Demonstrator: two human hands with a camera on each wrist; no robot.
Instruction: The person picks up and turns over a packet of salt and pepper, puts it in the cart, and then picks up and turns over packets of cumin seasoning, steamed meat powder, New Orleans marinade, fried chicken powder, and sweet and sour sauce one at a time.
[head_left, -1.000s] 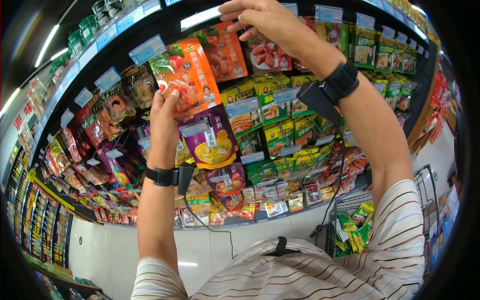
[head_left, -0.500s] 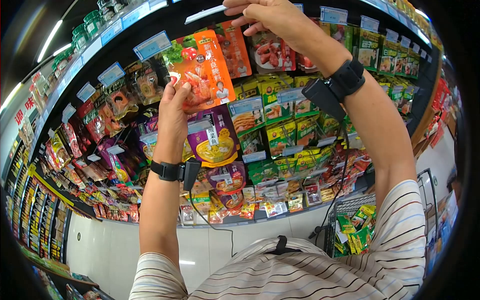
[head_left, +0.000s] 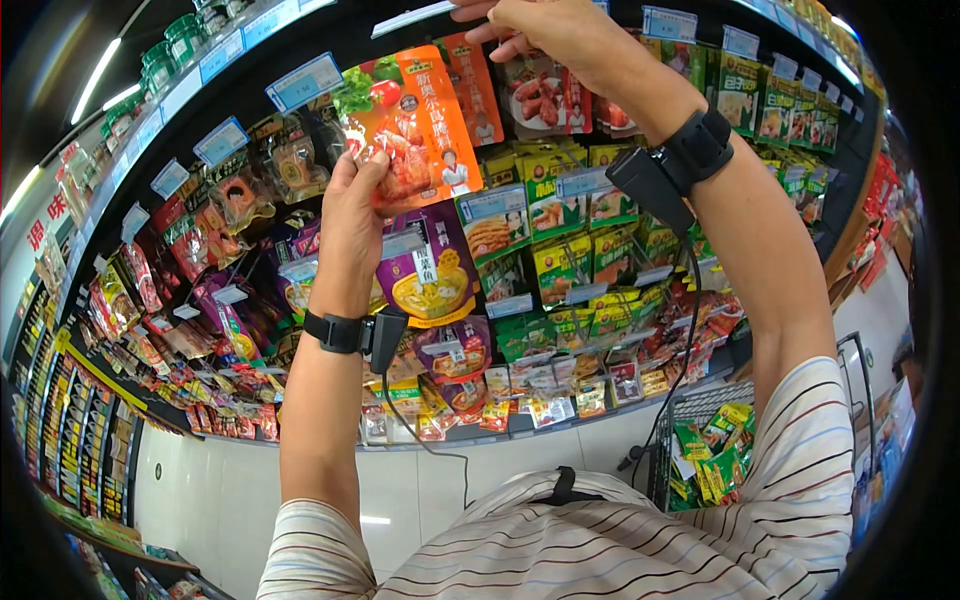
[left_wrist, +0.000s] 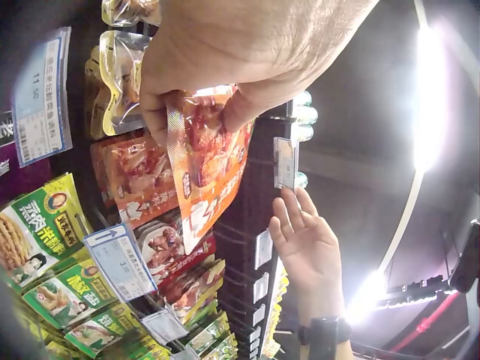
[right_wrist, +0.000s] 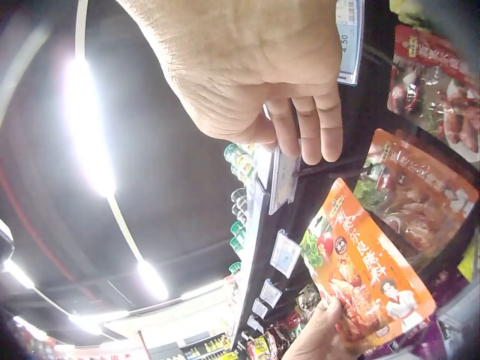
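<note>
Head view: left hand (head_left: 350, 225) grips the orange seasoning pouch (head_left: 415, 125) by its lower-left edge, long axis upright w/ a slight tilt, held just in front of the hanging rack. Right hand (head_left: 545, 30) is higher and to the right, fingers bent at the white price tag strip (head_left: 412, 17); can't tell if it's pinching it.

Left wrist view: thumb and fingers clamped on the pouch (left_wrist: 206, 161), right hand (left_wrist: 304, 240) beyond it w/ fingers spread.

Right wrist view: fingers (right_wrist: 311, 127) loosely curled by the price tag (right_wrist: 283, 180); pouch (right_wrist: 367, 274) below.
</note>
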